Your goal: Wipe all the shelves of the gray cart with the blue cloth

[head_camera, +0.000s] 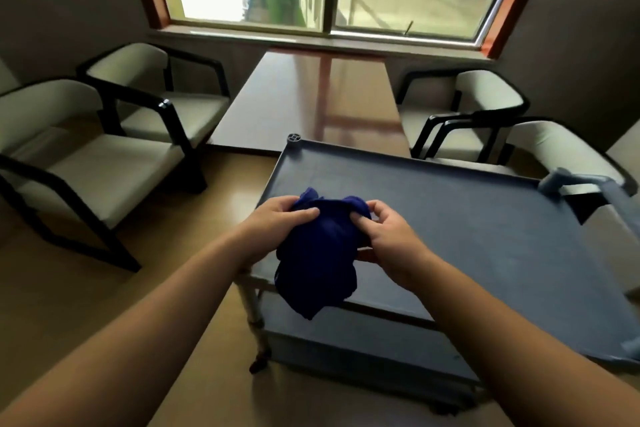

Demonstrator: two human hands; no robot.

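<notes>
2 shelves show on the gray cart [467,239], the top one bare. Above its near-left corner the blue cloth [317,253] hangs bunched, pinched between left hand [277,222] and right hand [388,239]. Likely still gathering; next, press it flat onto the top shelf.

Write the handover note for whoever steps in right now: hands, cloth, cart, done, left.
Left hand: shut on the blue cloth.
Right hand: pinching the same cloth from the other side.
Cloth: bunched, held above the near-left corner of the gray cart's top shelf, hanging past its edge.
Done: no wiping visible.
Left: top shelf, then the lower shelf; any further shelves are hidden.
</notes>
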